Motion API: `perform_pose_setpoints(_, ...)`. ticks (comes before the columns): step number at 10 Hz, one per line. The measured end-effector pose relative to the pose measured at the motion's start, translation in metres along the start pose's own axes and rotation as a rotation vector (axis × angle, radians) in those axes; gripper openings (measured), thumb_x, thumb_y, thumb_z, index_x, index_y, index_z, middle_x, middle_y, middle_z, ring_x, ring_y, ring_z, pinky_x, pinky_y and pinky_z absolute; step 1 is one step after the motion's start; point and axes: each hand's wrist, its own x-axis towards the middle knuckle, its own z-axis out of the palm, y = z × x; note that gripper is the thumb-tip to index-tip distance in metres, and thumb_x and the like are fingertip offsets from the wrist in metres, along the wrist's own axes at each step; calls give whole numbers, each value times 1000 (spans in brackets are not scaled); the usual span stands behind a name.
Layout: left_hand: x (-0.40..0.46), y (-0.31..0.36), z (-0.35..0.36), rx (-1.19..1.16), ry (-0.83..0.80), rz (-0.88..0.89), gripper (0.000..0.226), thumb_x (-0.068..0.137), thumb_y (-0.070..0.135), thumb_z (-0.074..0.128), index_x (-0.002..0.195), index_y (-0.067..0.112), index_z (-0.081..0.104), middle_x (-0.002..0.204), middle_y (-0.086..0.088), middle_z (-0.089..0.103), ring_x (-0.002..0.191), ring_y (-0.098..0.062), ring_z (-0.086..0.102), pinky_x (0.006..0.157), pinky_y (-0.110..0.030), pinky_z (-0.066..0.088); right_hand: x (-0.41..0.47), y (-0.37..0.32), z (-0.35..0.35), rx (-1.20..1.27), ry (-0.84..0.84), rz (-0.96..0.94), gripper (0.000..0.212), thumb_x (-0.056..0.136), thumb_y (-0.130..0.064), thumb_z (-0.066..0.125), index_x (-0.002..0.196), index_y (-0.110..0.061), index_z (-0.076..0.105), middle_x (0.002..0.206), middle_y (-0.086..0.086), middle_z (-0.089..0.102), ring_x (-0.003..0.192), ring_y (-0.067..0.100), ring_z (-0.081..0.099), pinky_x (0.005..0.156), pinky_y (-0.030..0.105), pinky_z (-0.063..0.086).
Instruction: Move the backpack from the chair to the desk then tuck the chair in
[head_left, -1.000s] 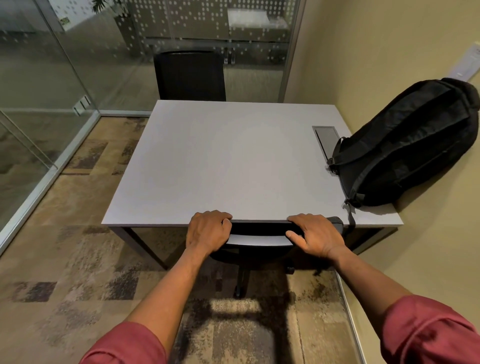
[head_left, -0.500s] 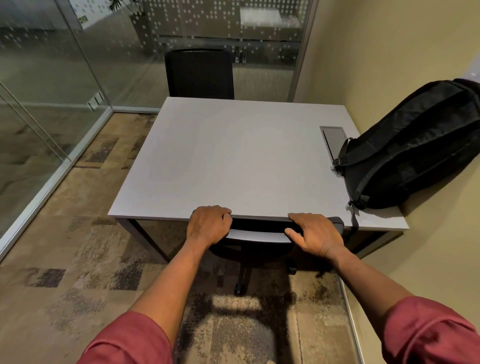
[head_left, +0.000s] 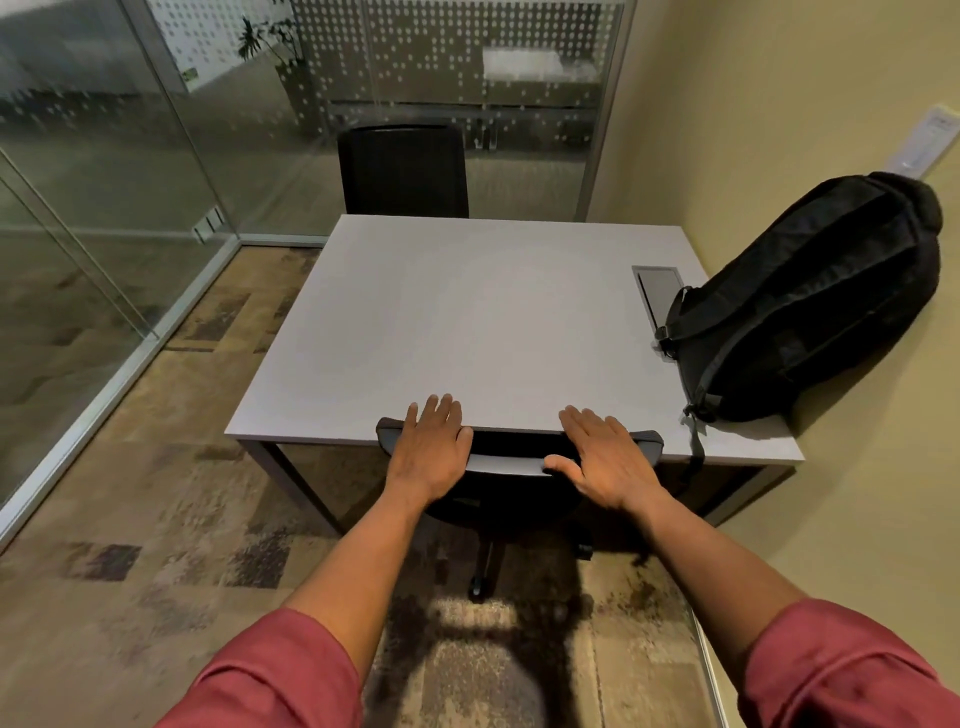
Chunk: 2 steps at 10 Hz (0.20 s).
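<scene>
Resting flat and spread on the chair (head_left: 519, 460) back, left hand (head_left: 430, 453) and right hand (head_left: 601, 457) should push evenly until it meets the desk (head_left: 467, 322) edge, the bag (head_left: 810, 306) lying on the desk's right end.

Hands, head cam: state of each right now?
Left hand: open, fingers flat, resting on the chair back, gripping nothing.
Right hand: open, fingers spread on the chair back, gripping nothing.
</scene>
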Motion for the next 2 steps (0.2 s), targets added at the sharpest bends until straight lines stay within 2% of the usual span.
perform_pose_setpoints(2,-3,12,1,19,-23,2,64,105,41,16,157,5,9,166,-13,5,153,-27,1,124,-44,1,-7,-8,-3,72,-19,85,100,84,-81,12,158,-15,8,167,6,7,153,23,3,124,45,3)
